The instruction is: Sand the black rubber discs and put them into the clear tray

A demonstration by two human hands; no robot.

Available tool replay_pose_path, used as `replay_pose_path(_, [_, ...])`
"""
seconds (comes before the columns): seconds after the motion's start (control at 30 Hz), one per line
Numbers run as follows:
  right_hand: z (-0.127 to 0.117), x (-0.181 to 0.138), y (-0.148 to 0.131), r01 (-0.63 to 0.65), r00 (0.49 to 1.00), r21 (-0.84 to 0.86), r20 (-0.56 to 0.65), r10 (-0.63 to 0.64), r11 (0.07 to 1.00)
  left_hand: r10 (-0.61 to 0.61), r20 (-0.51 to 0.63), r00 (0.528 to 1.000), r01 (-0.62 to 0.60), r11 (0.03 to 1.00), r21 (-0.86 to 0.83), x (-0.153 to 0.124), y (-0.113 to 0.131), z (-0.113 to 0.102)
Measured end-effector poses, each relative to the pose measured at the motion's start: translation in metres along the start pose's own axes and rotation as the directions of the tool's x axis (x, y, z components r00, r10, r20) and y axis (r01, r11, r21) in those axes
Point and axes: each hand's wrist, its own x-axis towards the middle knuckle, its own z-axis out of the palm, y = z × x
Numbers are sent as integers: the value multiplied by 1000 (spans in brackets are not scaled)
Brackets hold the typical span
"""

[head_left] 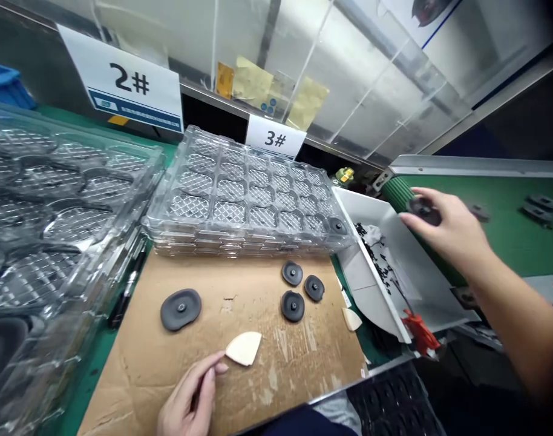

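Note:
My right hand (444, 230) reaches over the green conveyor belt (507, 224) and is closed on a small round black rubber part (424, 210) at the belt's near end. My left hand (190, 396) rests on the brown cardboard sheet (240, 375), its fingertips pinching a cream fan-shaped wedge (244, 348). On the cardboard lie a larger oval black rubber part (181, 309) and three small round black parts (299, 289). A stack of clear plastic blister trays (244, 194) stands behind the cardboard, with one black part (337, 226) in its near right pocket.
More clear trays holding dark parts (49, 224) fill the left side. A white bin (394, 272) with black scraps sits between the cardboard and the belt, a red clip (419, 330) at its front. Further black parts (539, 206) ride the belt. Signs "2#" (126, 79) and "3#" (274, 138) stand behind.

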Motion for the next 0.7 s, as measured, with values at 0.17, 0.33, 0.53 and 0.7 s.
replay_pose_path(0.17, [24,-94,-126,410,838,511,116,-534,755,-229,215,949,306,829,-469,-4,25,6])
replay_pose_path(0.33, [49,-178,-205,297,733,846,95,-674,443,-144,454,879,423,675,-604,-32,34,17])
replay_pose_path(0.53, [51,-217,-212,83,794,914,180,-581,397,-278,466,840,531,598,-601,-57,32,8])
replay_pose_path(0.7, [78,-224,-184,-116,913,828,307,-268,549,-242,475,846,522,557,-647,-65,40,6])
